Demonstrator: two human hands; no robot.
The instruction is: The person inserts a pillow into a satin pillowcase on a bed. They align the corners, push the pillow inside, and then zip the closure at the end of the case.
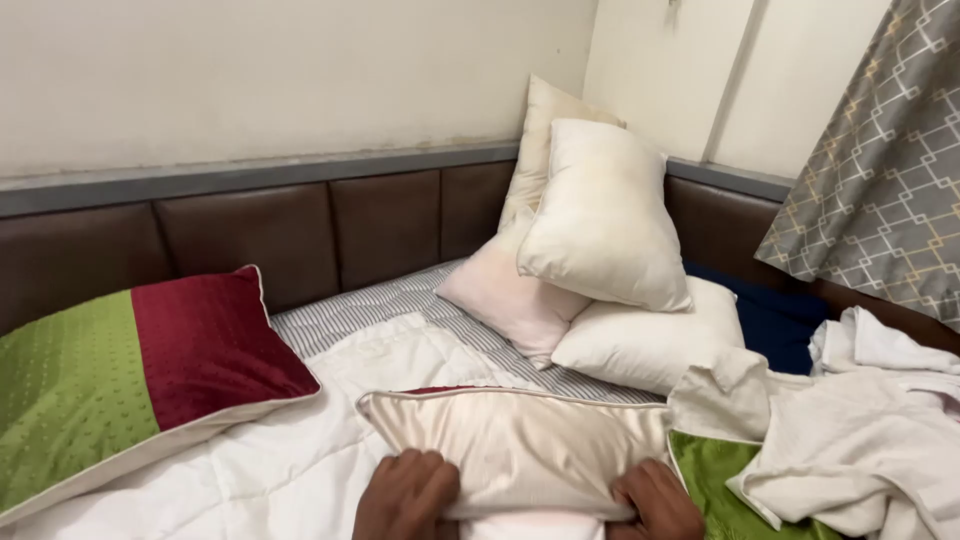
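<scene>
A: What takes up most of the view?

B: A bed with a white quilt [300, 450] spread over a striped mattress [420, 300], set in a corner against a brown padded headboard [300, 230]. A grey patterned curtain [890, 170] hangs at the right.

A: And on the bed?

B: A green and red cushion [130, 375] lies at the left. 4 bare pillows [600, 220] are piled in the far corner, well apart from the hands. A heap of white cloth [860, 440] sits at the right, over a green cover [720, 480].

A: What are the hands doing?

B: At the bottom edge, just in front of the person, lies a cream pillowcase [520, 440] with a pillow partly inside. The left hand [405, 495] and the right hand [655, 500] each have their fingers curled tight on its open edge, 1 at either side.
</scene>
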